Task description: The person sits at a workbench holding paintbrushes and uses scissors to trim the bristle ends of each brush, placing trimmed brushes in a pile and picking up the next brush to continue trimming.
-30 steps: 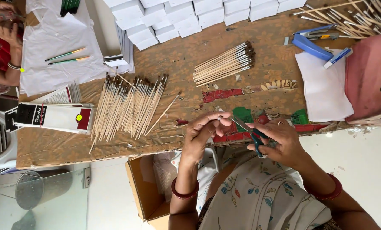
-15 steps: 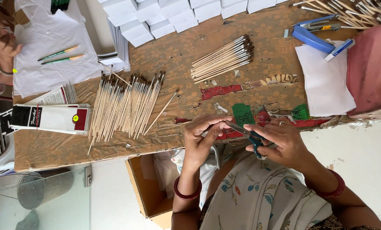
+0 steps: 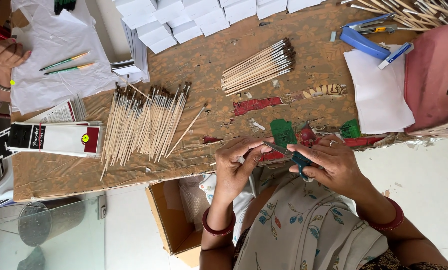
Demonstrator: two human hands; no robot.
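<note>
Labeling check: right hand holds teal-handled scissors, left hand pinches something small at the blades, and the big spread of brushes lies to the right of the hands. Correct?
One error: the spread of brushes lies to the left of the hands, per the head view. The rest stands: right hand holds the scissors, left hand pinches at the blades.

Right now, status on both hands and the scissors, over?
Right hand gripping teal-handled metal scissors, blades toward left hand. Left fingers pinching something small at blade tips, too small to identify. Loose wooden-handled paintbrushes lie apart, left of the hands.
</note>
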